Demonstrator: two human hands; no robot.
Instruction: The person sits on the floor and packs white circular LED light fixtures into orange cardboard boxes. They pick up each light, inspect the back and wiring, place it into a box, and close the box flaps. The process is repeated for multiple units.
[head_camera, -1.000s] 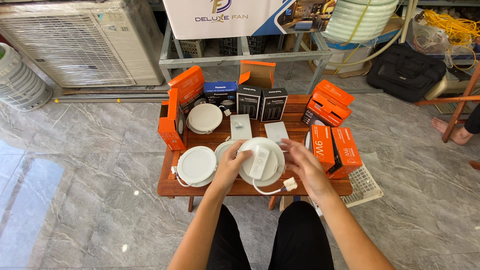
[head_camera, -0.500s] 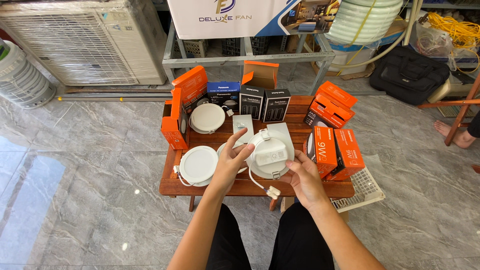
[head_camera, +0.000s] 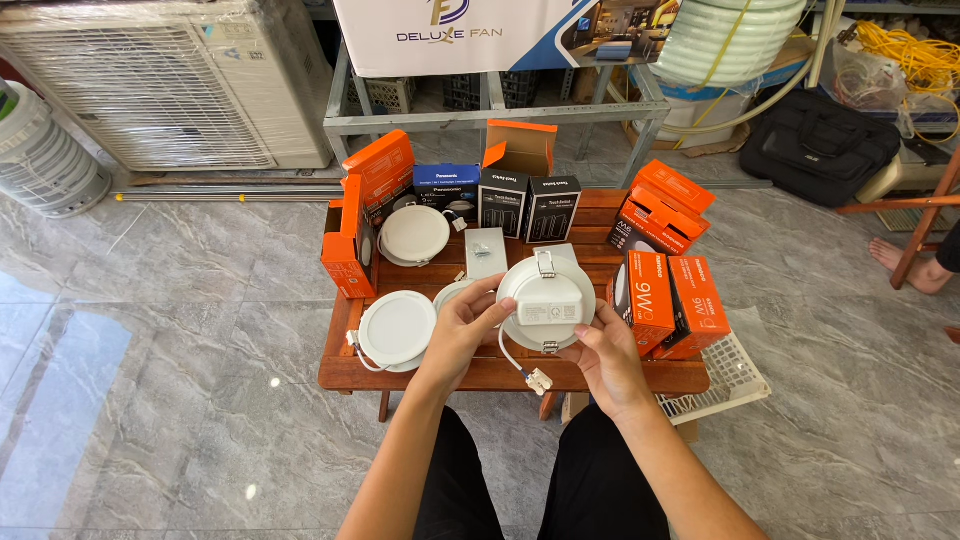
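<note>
held in both hands above the front of the low wooden surface (head_camera: 480, 372): a round white downlight (head_camera: 545, 302), tilted up with its back toward the camera. showed a white driver box (head_camera: 548, 311) in the middle of that back, metal spring clips at top and bottom, and a short white lead (head_camera: 515, 358) hanging down to a small connector (head_camera: 540, 380). left hand (head_camera: 466, 328) closed on the lamp's left rim, thumb on the back. right hand (head_camera: 603, 357) closed on the lower right rim, fingers curled under. lay flat on the surface, just left of the left hand: a second round white downlight (head_camera: 397, 328), face up, with a third one's edge (head_camera: 450, 293) partly hidden behind the left hand. sat further back: another white downlight (head_camera: 414, 234) beside an open orange box (head_camera: 350, 238), a small white box (head_camera: 486, 252), two black boxes (head_camera: 528, 205) standing upright, a dark blue box (head_camera: 446, 187). stacked at the right side: more orange boxes (head_camera: 668, 292), just beside the right hand. stood on grey marble floor (head_camera: 170, 380), with a white wire tray (head_camera: 730, 378) by the right end.
</note>
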